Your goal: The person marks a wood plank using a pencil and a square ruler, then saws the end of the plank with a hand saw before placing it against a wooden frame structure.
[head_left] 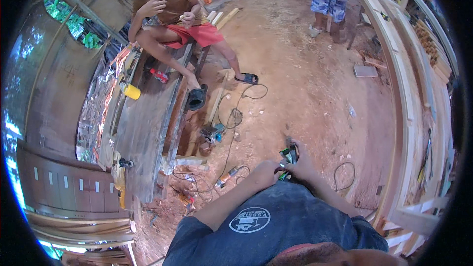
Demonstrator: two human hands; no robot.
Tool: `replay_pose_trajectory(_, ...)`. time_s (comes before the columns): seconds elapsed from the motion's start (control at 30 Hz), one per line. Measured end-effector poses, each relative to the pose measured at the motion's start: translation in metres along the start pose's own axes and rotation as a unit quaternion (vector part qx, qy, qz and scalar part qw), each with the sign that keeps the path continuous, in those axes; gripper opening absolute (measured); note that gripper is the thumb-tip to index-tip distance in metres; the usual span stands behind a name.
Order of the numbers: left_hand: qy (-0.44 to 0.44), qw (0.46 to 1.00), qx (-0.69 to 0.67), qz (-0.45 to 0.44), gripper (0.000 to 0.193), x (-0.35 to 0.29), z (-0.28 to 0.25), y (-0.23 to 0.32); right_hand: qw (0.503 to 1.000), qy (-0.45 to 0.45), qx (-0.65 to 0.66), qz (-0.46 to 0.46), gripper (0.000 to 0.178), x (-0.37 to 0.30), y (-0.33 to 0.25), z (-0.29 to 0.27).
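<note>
Close in front of my chest, my left hand [266, 173] and my right hand [302, 163] come together around a small green, white and dark thing [286, 154]. Its kind is too small to tell. My right fingers are closed round it, its dark upper part showing between them. From the left, my left hand pinches at its lower end, where a bit of green shows. Parts of both hands' fingers are hidden.
A person [172, 5] sits on a long wooden workbench [143, 123] at left, holding a yellow bottle-side bench spot's company; another person [330, 0] stands far off. Cables [231, 118] cross the dirt floor. Long planks [394, 69] stand along the right.
</note>
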State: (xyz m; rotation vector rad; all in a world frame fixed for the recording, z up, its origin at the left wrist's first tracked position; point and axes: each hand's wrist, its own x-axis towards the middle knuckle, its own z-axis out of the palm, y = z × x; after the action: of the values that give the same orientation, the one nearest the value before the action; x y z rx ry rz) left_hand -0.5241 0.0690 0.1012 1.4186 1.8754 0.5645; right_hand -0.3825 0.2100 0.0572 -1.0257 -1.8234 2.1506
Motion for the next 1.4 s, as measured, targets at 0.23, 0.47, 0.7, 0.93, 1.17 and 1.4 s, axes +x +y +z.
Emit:
replay_pose_trajectory(0.23,0.006,0.990,-0.043,-0.132,0.033,0.018,-0.050,-0.041,0.991,-0.076,-0.103,-0.025,0.090,0.081,-0.027,0.030)
replay_pose_trajectory(0.47,0.145,0.980,-0.062,-0.123,0.033,0.034,-0.133,-0.121,0.996,-0.067,-0.063,-0.002,0.089,0.182,-0.059,0.089)
replay_pose_trajectory(0.7,0.218,0.829,-0.499,-0.128,0.032,0.059,-0.189,-0.219,0.981,0.013,-0.138,0.138,0.090,0.249,-0.130,0.152)
replay_pose_trajectory(0.93,0.153,0.897,-0.412,-0.047,0.037,0.072,-0.218,-0.239,0.995,0.092,0.046,0.003,0.094,0.304,-0.121,0.156)
replay_pose_trajectory(1.17,0.005,0.954,-0.251,0.164,0.038,0.023,-0.320,-0.116,0.981,0.085,-0.173,-0.036,0.088,0.280,-0.034,0.126)
replay_pose_trajectory(1.4,0.024,0.778,-0.254,0.575,0.027,-0.019,-0.314,-0.012,0.914,0.172,-0.336,0.146,0.075,0.151,0.118,0.088)
